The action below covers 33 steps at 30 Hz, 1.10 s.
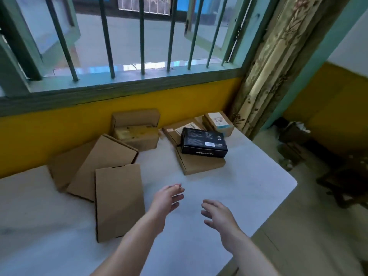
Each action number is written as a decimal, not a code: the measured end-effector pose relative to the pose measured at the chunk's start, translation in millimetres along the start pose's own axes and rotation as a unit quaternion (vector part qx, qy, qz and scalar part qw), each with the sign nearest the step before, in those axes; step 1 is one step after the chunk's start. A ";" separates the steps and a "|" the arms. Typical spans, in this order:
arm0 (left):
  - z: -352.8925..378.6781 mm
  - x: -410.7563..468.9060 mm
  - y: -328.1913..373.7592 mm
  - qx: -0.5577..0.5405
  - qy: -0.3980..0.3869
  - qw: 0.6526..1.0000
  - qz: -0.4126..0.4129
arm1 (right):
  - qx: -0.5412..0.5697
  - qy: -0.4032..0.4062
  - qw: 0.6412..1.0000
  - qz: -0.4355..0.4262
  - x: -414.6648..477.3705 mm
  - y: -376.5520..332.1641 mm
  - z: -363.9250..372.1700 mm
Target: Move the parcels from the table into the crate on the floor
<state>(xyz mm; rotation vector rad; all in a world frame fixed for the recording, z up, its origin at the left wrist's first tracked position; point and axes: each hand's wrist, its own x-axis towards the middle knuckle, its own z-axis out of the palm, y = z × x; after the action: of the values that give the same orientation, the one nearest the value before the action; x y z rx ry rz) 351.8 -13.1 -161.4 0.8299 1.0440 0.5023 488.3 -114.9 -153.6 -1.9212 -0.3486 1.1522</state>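
Note:
Several cardboard parcels lie on the white table (249,176). A flat brown parcel (119,202) lies nearest, left of my hands, and overlaps two more flat parcels (103,166) behind it. An open brown box (137,128) stands against the yellow wall. A black box (204,143) rests on a brown parcel (201,164), with a small labelled box (219,123) behind. My left hand (168,200) and my right hand (217,214) hover over the bare table, both open and holding nothing. No crate is in view.
A barred window (123,36) runs above the yellow wall behind the table. A patterned curtain (274,62) hangs at the right. The table's right edge drops to the floor (308,236), where dark clutter (294,140) and a dark wooden piece of furniture (344,184) stand.

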 end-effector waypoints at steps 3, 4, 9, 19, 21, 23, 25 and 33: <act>10.4 25.5 9.3 -0.015 0.043 0.999 -0.004 | -0.028 -0.051 0.998 0.000 44.7 -18.2 6.1; 12.6 33.5 12.6 -0.019 0.065 0.998 0.001 | -0.037 -0.070 0.997 -0.005 60.3 -24.8 9.5; 11.1 68.6 33.7 -0.035 0.216 0.975 0.044 | -0.069 -0.187 0.980 -0.016 123.4 -60.7 34.3; -7.9 141.5 77.0 0.013 0.402 0.913 0.074 | -0.065 -0.293 0.953 -0.031 183.4 -106.1 75.4; -17.9 144.9 80.0 0.021 0.433 0.898 0.071 | -0.052 -0.292 0.954 -0.036 195.9 -117.6 91.8; -30.0 146.8 81.7 0.034 0.453 0.888 0.070 | -0.044 -0.283 0.957 -0.046 207.6 -128.9 110.5; -43.8 148.7 85.6 0.045 0.462 0.884 0.064 | -0.036 -0.267 0.962 -0.053 219.0 -139.8 129.0; -66.7 145.4 98.1 0.046 0.418 0.906 0.041 | -0.027 -0.258 0.964 -0.053 235.4 -153.1 143.6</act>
<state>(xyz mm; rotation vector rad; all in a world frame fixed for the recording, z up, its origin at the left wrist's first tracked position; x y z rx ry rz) 356.6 173.6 -179.8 0.7467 1.8365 0.9292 523.2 194.4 -204.4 -1.6001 -0.7600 1.5760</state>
